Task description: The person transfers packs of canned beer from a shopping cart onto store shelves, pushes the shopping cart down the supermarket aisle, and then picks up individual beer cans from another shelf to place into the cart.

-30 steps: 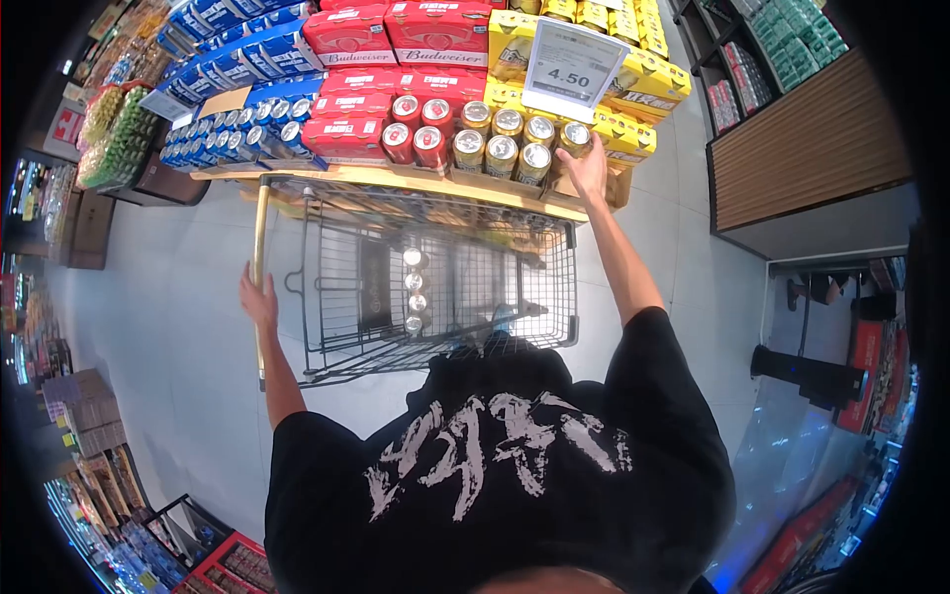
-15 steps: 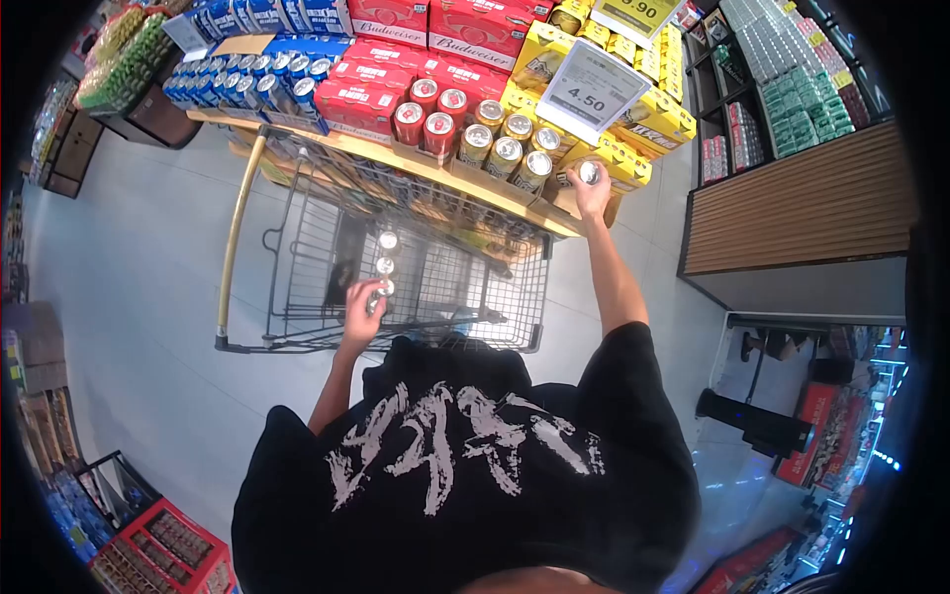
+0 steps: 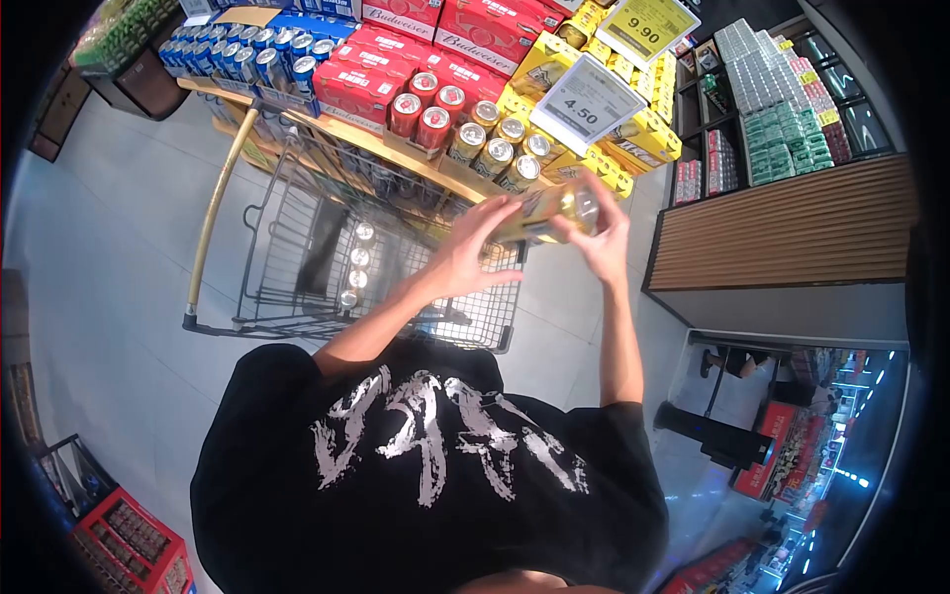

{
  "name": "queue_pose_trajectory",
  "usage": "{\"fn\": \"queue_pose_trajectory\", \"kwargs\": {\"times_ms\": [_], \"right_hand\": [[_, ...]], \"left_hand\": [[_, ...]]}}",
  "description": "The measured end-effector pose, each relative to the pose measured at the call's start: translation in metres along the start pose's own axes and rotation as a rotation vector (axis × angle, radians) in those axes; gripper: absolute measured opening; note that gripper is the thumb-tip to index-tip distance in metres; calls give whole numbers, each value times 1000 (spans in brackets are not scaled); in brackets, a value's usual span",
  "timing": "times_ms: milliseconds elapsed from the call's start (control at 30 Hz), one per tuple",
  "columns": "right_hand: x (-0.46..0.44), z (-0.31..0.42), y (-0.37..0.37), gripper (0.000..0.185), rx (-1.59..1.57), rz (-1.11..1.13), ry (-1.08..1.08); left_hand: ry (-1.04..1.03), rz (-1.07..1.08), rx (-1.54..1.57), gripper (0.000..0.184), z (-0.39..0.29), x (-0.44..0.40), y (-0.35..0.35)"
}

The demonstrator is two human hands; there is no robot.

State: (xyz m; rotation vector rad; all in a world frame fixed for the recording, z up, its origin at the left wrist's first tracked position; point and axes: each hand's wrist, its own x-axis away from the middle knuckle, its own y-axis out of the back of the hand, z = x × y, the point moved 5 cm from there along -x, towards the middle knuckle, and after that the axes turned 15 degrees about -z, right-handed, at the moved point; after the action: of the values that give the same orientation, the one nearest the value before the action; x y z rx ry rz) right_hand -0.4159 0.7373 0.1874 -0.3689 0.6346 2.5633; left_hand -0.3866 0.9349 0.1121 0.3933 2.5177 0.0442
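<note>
My right hand [image 3: 602,236] grips a gold beer can [image 3: 542,212] near its top end. The can is tilted almost onto its side above the far right corner of the cart, slightly blurred. At its other end is my left hand [image 3: 467,252], thumb and fingers spread apart. Its fingertips reach the can's edge, but whether they press on it I cannot tell. Several cans [image 3: 359,257] stand in a row inside the wire shopping cart [image 3: 287,238]. Behind the cart, more gold cans [image 3: 497,156] are grouped on the wooden display shelf [image 3: 435,170].
Red cans [image 3: 433,127], red Budweiser cartons [image 3: 364,84] and blue cans [image 3: 269,67] line the display. Price signs [image 3: 588,107] stand over yellow cartons [image 3: 641,141]. To the right is a slatted wooden counter [image 3: 772,228] with stacked drinks above.
My right hand has lifted the can off the shelf's right end and brought it nearer, tilting it. My left hand has left the cans in the cart and moved right to the lifted can.
</note>
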Motion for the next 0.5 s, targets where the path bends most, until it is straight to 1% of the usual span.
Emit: {"fn": "queue_pose_trajectory", "kwargs": {"times_ms": [67, 100, 167, 200, 233, 267, 333, 367, 400, 467, 500], "right_hand": [[19, 10, -30, 75, 41, 183, 32], [26, 15, -44, 74, 53, 275, -2], [34, 23, -68, 72, 74, 465, -63], [32, 14, -72, 71, -23, 436, -139], [27, -7, -79, 70, -121, 404, -217], [23, -32, -88, 69, -218, 372, -297], [-9, -117, -88, 73, -162, 46, -285], [-17, -144, -79, 79, 121, -137, -201], [-22, -164, -69, 85, 401, -319, -110], [-29, -221, -70, 89, 543, -326, -214], [-31, -238, -69, 91, 614, -327, -267]], "left_hand": [[97, -10, 143, 87, -3, -8, -4], [236, -6, 131, 85, 12, 0, -4], [281, 29, 137, 82, 21, 11, 11], [307, 48, 138, 80, 23, 19, 19], [302, 37, 152, 74, 19, 22, 29], [384, 62, 238, 72, 26, 32, 34], [540, 107, 415, 70, 51, 57, 40], [568, 107, 459, 63, 59, 72, 46], [689, 68, 583, 59, 61, 82, 52], [927, -14, 834, 52, 62, 102, 61], [947, -23, 833, 45, 70, 114, 66]]}}
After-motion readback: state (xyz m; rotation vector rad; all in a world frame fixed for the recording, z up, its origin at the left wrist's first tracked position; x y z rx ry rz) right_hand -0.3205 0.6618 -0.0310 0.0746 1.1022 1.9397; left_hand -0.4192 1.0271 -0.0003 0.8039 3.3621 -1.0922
